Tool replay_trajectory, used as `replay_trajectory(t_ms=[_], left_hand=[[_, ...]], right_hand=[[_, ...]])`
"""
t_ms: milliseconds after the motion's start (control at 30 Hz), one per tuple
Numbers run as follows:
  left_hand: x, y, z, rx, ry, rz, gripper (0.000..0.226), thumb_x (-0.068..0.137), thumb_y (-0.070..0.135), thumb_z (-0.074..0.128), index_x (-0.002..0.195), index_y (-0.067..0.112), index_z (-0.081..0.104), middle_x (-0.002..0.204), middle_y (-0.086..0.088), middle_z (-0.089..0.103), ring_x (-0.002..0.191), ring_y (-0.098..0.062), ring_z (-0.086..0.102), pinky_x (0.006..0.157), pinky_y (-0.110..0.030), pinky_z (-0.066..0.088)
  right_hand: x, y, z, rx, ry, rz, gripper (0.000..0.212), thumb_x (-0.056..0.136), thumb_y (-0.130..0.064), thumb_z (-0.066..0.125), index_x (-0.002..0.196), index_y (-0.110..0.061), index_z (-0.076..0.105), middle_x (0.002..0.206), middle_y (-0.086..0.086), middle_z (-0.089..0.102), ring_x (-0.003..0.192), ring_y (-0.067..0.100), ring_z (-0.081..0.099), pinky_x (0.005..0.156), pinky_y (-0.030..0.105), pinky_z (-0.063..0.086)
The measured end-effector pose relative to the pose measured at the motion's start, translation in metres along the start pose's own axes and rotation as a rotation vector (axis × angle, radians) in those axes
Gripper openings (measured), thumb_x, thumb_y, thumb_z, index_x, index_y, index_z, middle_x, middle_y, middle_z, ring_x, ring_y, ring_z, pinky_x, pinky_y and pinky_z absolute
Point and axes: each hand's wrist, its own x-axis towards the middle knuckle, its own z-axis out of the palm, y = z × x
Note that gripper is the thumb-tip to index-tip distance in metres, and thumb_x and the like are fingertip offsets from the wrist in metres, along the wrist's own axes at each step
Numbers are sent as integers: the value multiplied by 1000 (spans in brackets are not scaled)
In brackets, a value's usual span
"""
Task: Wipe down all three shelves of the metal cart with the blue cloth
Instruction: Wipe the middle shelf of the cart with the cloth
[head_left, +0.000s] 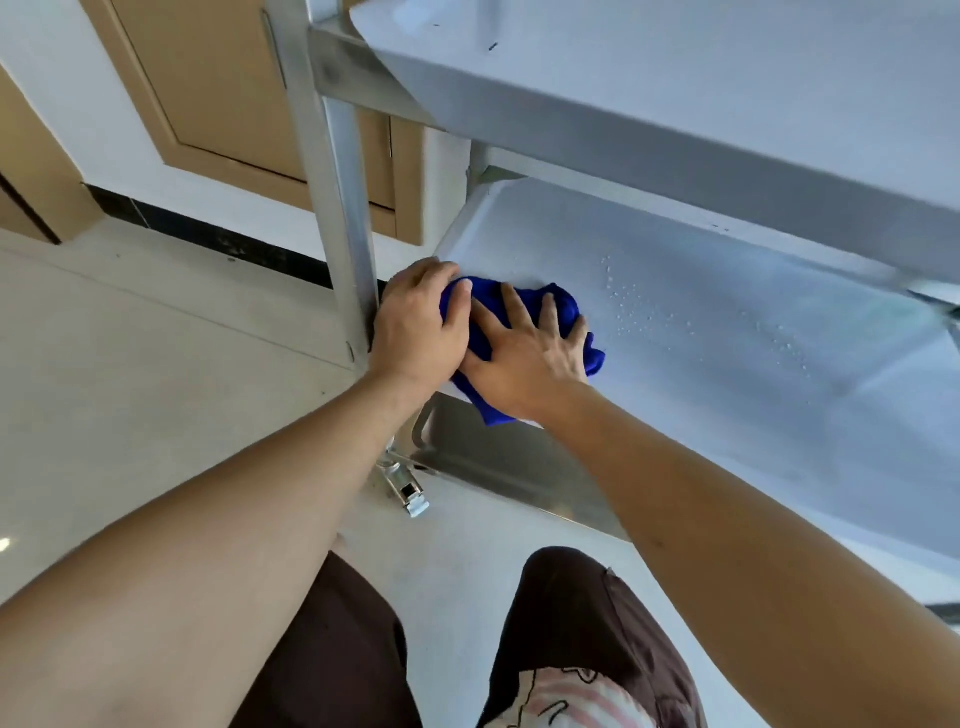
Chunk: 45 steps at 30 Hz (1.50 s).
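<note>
The metal cart fills the right side of the view, with its top shelf (675, 78) above and its middle shelf (727, 338) below it. A crumpled blue cloth (558, 304) lies at the near left corner of the middle shelf. My left hand (418, 325) curls over the cloth's left end beside the cart's upright post (345, 208). My right hand (524, 353) presses flat on the cloth with its fingers spread. Water droplets (631, 304) dot the shelf just right of the cloth. The bottom shelf (498, 457) shows partly under my right forearm.
A caster wheel (408, 491) sits at the cart's near left foot on the pale tiled floor (156, 389). Wooden cabinet doors (218, 88) and a dark skirting strip stand behind the cart at left. My knees in dark trousers are at the bottom of the view.
</note>
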Motion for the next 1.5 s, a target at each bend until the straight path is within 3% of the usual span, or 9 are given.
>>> replay_trajectory(t_ms=[133,367,500,633,767,867,1200,1500], left_hand=[[-2,9,-8,7,-36,-70,32,100,32,45,114,12,66,113,-3,67,107,-20,59,92,-31,47],[20,4,6,51,-80,-140,54,99,47,22,94,12,62,92,-4,66,88,-21,62,83,-41,53],[19,-3,11,149,-140,-115,56,101,50,23,124,12,57,119,-8,65,112,-25,60,95,-44,51],[18,-12,16,283,-239,-42,53,96,50,31,134,18,48,131,-6,60,123,-26,54,99,-46,50],[14,-11,19,413,-285,27,52,98,46,35,142,20,46,150,-6,46,143,-26,34,119,-46,28],[12,-8,19,454,-298,121,50,100,46,35,142,22,47,150,-3,46,145,-23,31,122,-41,18],[16,-14,24,454,-277,140,44,95,48,40,123,23,63,131,1,63,130,-20,49,116,-40,33],[16,-14,21,424,-252,135,47,92,51,46,125,23,64,133,2,63,131,-19,50,114,-42,37]], right_hand=[[2,-2,-3,4,-29,41,69,86,-81,15,150,-57,9,168,-3,12,150,45,5,111,72,4],[44,12,-5,-30,-61,129,71,87,-83,12,152,-56,5,169,-5,5,152,42,1,113,71,4],[75,23,-5,-30,-40,165,74,85,-85,8,153,-55,6,168,-5,8,152,41,3,115,69,4],[112,33,-7,-16,-35,224,78,82,-89,10,152,-55,8,167,-5,13,150,40,9,113,67,9],[145,43,-7,-10,-33,262,79,81,-90,10,152,-56,8,167,-6,13,150,40,10,113,67,11],[170,48,-7,-6,-19,271,80,81,-90,10,153,-55,8,167,-6,14,150,41,10,113,69,12],[230,53,-13,6,6,301,79,83,-88,9,154,-52,12,165,-2,19,148,47,12,111,72,13],[181,47,-12,17,-27,276,72,90,-81,9,154,-49,11,167,-3,13,150,45,8,113,70,12]])
